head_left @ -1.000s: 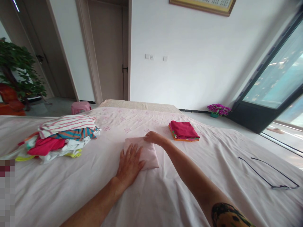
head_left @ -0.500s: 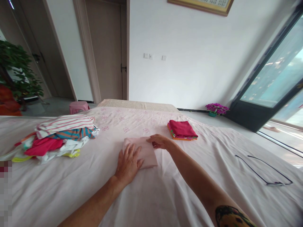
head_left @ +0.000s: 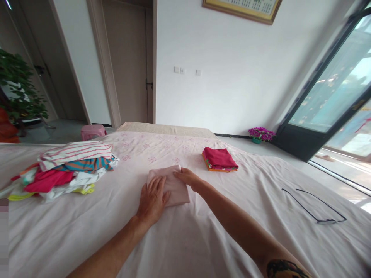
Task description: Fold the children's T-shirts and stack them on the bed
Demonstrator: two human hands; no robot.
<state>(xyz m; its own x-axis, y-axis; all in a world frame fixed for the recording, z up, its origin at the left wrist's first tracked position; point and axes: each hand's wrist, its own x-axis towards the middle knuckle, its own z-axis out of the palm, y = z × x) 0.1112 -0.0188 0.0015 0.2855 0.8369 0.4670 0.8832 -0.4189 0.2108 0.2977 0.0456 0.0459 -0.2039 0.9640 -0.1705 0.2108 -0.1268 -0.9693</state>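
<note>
A pale pink folded garment lies in front of me on the light bedsheet. My left hand rests flat on its left part, fingers stretched out and slightly apart. At the garment's far right corner, my right hand grips the edge, thumb on top and the other fingers out of sight beneath; that corner is a little raised. Just beyond my right hand sits a neat stack of folded clothes, dark red on top with orange and patterned layers below.
On the left is a loose heap of clothes, striped, red, white and yellow. Eyeglasses lie at the right. Past the bed stand a pink stool, a potted plant and purple flowers near the glass door.
My right hand has taken hold of the garment's far right corner, which has lifted slightly. The left hand stays on the cloth. The whole view has shifted a little.
</note>
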